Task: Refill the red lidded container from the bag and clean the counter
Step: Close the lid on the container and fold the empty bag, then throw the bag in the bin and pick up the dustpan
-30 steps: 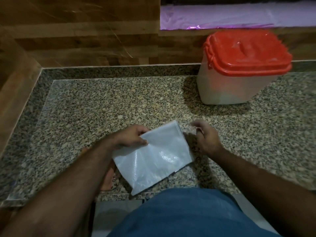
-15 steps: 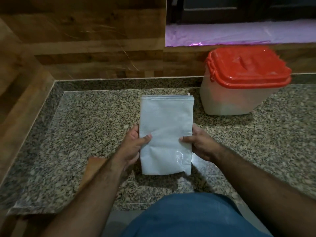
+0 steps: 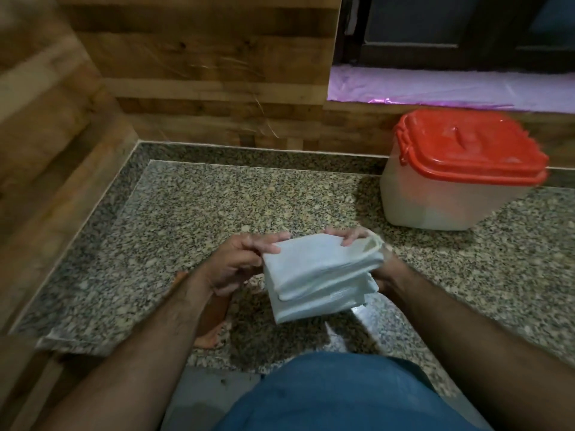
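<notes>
A white bag (image 3: 317, 275), flat and folded over on itself into a thick wad, is held above the speckled granite counter (image 3: 193, 219). My left hand (image 3: 236, 262) pinches its left edge, thumb on top. Over its far right corner my right hand (image 3: 357, 241) curls its fingers, with the palm hidden behind the folds. The translucent container with the red lid (image 3: 460, 169) stands closed at the back right of the counter, apart from both hands.
Wood-patterned walls close the counter at the left and back. A window ledge covered in purple film (image 3: 451, 88) runs behind the container. A brownish flat thing (image 3: 208, 309) lies on the counter under my left forearm. The counter's front edge is just before my body.
The bag was held out flat and long half a second ago; now its far half is folded back over the near half. Both hands have shifted to the fold's top edge.
</notes>
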`<state>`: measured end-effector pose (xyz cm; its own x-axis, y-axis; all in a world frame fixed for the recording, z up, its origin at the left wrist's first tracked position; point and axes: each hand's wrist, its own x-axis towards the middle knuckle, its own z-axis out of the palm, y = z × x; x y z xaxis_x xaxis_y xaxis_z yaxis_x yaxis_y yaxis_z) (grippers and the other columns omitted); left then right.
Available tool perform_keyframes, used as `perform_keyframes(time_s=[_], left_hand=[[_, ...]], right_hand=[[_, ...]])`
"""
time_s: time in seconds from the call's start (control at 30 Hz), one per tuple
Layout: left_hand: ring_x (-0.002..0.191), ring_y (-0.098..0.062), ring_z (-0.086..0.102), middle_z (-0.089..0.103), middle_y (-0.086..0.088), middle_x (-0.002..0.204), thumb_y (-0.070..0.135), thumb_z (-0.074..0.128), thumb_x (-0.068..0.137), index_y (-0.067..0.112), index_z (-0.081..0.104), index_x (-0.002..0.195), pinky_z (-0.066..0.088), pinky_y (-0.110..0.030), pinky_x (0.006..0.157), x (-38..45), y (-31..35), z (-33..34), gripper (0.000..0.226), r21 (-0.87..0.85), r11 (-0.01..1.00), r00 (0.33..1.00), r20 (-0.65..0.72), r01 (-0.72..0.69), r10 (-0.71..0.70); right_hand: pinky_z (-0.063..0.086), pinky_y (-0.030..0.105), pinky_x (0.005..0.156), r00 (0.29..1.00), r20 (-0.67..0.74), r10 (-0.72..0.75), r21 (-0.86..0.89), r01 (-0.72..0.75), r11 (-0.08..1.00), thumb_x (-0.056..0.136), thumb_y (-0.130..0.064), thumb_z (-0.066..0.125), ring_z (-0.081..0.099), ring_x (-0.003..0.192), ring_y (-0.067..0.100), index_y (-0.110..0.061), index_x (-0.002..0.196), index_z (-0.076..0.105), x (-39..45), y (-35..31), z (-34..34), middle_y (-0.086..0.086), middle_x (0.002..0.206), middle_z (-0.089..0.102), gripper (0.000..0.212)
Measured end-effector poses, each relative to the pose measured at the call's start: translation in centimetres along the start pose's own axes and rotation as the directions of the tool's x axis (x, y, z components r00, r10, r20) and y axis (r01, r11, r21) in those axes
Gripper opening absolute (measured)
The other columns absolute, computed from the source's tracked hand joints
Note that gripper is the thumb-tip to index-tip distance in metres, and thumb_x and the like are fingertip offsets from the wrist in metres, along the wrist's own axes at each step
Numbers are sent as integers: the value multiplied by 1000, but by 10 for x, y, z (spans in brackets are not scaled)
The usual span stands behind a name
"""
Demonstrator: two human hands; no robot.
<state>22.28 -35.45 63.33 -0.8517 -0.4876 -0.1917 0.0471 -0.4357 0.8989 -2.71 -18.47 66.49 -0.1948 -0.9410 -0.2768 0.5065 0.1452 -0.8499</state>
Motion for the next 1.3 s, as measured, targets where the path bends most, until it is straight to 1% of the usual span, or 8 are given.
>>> perform_keyframes(time_s=[0.2,0.27,0.37,0.53,0.7,0.8,0.9,1.3], left_hand=[[142,-42,54,63,-19,149,33,77,89,13,65,126,42,-66,117,-45,5,17,44,-25,991,965,-227,131,-133],[135,-36,63,69,-13,142,20,83,86,16,60,141,51,-53,113,-64,2,33,60,-6,978,943,-265,209,-203],[125,-31,70,73,-12,136,-3,76,91,10,58,145,59,-42,102,-104,-13,59,59,-96,982,902,-388,163,-188],[127,-43,67,70,-23,137,-16,75,82,3,58,145,55,-56,106,-209,-63,73,68,-190,981,726,-679,-29,-110],[118,-36,72,75,-19,130,-19,74,83,5,64,137,58,-53,104,-334,-126,92,60,-163,985,443,-888,-57,-121],[112,-34,75,78,-15,125,-16,77,83,7,65,133,63,-46,94,-400,-156,110,56,-180,983,284,-945,-33,-163],[103,-31,77,78,-17,122,-4,76,89,5,69,127,64,-41,87,-460,-189,120,39,-240,950,148,-966,-200,-213],[107,-40,77,76,-20,126,1,84,80,5,71,129,64,-53,89,-597,-341,100,51,-343,729,-142,-846,-592,-514]], right_hand=[[49,56,98,990,135,44,23,-48,999,35,-27,98,57,116,47,-2,77,78,16,8,-1,24,117,63,54],[51,54,94,988,125,87,42,-92,995,64,-16,86,63,105,42,-8,67,80,10,7,24,20,104,70,10],[61,43,77,963,209,173,70,-191,979,84,6,52,73,99,34,0,75,72,16,23,47,16,116,70,23],[59,46,88,912,257,321,-42,-322,946,101,-8,56,75,102,32,-5,117,68,-3,84,84,16,124,74,21],[48,59,99,652,365,665,-266,-612,745,96,-43,63,64,114,48,-6,120,77,-50,182,131,26,130,68,47],[55,67,101,536,447,717,-585,-431,687,90,-11,79,68,118,49,-2,132,71,-91,235,170,32,137,66,44],[67,45,74,537,420,731,-612,-428,665,90,8,73,77,102,39,5,133,66,-125,276,208,29,130,70,43],[65,38,71,522,120,844,-799,-454,394,93,3,74,78,88,27,6,132,65,-224,489,309,16,107,79,41]])
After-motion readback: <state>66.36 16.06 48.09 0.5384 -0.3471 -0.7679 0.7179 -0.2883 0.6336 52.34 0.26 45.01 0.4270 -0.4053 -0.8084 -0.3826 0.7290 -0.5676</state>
